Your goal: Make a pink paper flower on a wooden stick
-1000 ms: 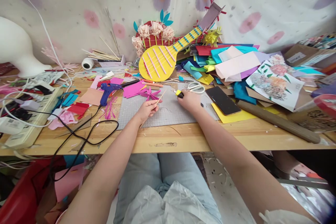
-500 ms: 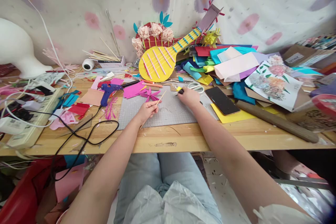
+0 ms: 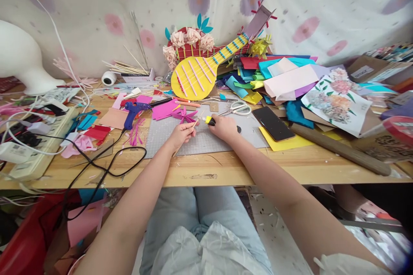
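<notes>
1. Head view: blue glue gun lies just left of the grey cutting mat.
2. Left hand over mat's left part, fingers pinched on a thin wooden stick.
3. Right hand over mat's centre, closed around a yellow-black cutter, near the stick's tip.
4. Scissors at mat's far edge; black phone just right of mat.

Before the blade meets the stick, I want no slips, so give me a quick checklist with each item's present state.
1. Left hand grips the thin wooden stick: ok.
2. Right hand holds the yellow-and-black utility knife: ok.
3. Blade out: cannot tell.
4. Grey cutting mat lies beneath both hands: ok.
5. Left fingers away from the knife tip: not ok, they are close.
6. Pink paper pinwheel apart from the knife: ok.
</notes>
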A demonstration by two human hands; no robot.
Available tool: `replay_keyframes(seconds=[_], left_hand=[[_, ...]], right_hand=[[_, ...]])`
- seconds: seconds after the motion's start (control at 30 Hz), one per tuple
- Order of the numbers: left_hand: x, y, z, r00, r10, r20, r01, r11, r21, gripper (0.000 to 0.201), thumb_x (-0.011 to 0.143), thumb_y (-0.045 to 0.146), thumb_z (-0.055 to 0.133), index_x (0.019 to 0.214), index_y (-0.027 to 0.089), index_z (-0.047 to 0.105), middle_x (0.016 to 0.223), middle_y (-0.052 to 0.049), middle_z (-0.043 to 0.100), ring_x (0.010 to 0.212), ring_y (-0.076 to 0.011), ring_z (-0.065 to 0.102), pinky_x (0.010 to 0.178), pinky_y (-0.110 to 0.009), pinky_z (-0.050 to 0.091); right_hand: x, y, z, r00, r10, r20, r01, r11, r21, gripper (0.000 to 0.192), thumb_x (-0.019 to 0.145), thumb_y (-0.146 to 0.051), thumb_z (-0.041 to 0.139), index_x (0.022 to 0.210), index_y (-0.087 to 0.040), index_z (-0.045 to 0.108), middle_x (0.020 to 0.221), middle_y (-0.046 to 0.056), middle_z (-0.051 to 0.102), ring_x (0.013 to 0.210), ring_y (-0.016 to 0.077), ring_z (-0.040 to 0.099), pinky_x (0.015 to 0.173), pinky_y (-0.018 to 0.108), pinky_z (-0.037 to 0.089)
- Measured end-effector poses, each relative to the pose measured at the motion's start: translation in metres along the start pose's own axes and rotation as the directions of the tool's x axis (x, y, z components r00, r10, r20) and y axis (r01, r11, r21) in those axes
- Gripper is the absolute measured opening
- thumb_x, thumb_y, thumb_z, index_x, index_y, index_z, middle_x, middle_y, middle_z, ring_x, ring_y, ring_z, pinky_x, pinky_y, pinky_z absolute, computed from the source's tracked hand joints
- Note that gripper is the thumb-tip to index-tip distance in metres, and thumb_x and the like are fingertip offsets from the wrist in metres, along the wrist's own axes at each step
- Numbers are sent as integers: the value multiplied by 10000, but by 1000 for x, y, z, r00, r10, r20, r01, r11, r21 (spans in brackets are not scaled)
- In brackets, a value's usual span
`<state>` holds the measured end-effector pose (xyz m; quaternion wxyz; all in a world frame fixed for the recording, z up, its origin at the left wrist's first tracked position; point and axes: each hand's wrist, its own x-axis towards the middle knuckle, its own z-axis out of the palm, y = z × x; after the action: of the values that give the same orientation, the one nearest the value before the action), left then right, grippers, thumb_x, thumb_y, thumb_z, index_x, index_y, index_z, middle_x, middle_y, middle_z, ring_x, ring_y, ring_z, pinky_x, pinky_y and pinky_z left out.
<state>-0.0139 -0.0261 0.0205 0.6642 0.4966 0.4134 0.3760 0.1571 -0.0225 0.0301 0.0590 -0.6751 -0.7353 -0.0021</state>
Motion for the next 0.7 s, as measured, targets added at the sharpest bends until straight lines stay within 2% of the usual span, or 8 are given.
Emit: replay_keyframes(seconds=[0.13, 0.2, 0.27, 0.37, 0.47, 0.53, 0.63, 0.7], left_hand=[[-1, 2, -1, 1000, -19, 10, 19, 1000, -11, 367, 729, 182, 552, 1082, 85, 577, 550, 33, 479, 365, 2, 238, 368, -151, 102], [-2, 2, -2, 1000, -18, 25, 18, 1000, -13, 384, 725, 189, 560, 1094, 87, 576, 556, 30, 484, 366, 2, 241, 366, -153, 97], [-3, 2, -2, 1000, -10, 20, 10, 1000, -12, 390, 726, 185, 555, 1103, 87, 572, 565, 26, 495, 367, 2, 239, 364, -154, 97], [-2, 2, 1, 1000, 0, 10, 0, 1000, 1, 395, 720, 164, 553, 1106, 83, 566, 604, 7, 532, 375, 0, 252, 358, -151, 107], [1, 1, 3, 1000, 12, -10, -12, 1000, 7, 361, 707, 160, 571, 1061, 88, 583, 646, -13, 562, 389, -5, 284, 349, -149, 131], [2, -1, 3, 1000, 24, -5, -23, 1000, 11, 307, 704, 164, 578, 1003, 97, 603, 662, -18, 571, 392, -5, 296, 347, -148, 143], [2, -3, 1, 999, 36, 22, -36, 999, 29, 195, 714, 183, 576, 878, 91, 629, 637, -12, 552, 380, 6, 273, 353, -147, 132], [1, -3, -1, 999, 26, 28, -27, 999, 35, 199, 719, 185, 572, 880, 87, 632, 610, -3, 531, 371, 10, 256, 358, -148, 118]], right_hand=[[23, 21, -4, 990, 139, -13, -138, 989, 55, 325, 798, -388, 418, 1017, -218, 588, 933, 97, 663, 861, 238, 605, 681, 292, 389], [31, 34, -8, 963, 268, -11, -266, 961, 75, 347, 803, -392, 407, 1038, -206, 583, 954, 108, 657, 877, 246, 600, 676, 296, 392], [31, 42, -10, 951, 309, -32, -306, 949, 69, 349, 803, -389, 407, 1034, -198, 585, 961, 110, 654, 891, 250, 594, 679, 295, 390], [15, 36, -9, 977, 212, -22, -211, 976, 48, 328, 804, -393, 409, 1008, -209, 588, 927, 97, 662, 866, 236, 597, 669, 281, 378], [-7, 13, -4, 999, 29, 23, -29, 999, 24, 312, 799, -390, 418, 994, -213, 585, 903, 86, 669, 836, 223, 600, 672, 277, 368], [-17, -1, 0, 998, -45, 41, 45, 999, 13, 301, 794, -378, 426, 986, -209, 585, 908, 83, 670, 826, 219, 602, 671, 276, 367], [-14, -6, 0, 997, -64, 42, 64, 998, 17, 294, 786, -374, 438, 981, -211, 587, 914, 81, 669, 821, 220, 605, 666, 276, 372], [-4, 5, -2, 1000, 8, 28, -9, 1000, 29, 311, 792, -387, 431, 1000, -217, 588, 921, 85, 666, 834, 227, 606, 667, 281, 379]])
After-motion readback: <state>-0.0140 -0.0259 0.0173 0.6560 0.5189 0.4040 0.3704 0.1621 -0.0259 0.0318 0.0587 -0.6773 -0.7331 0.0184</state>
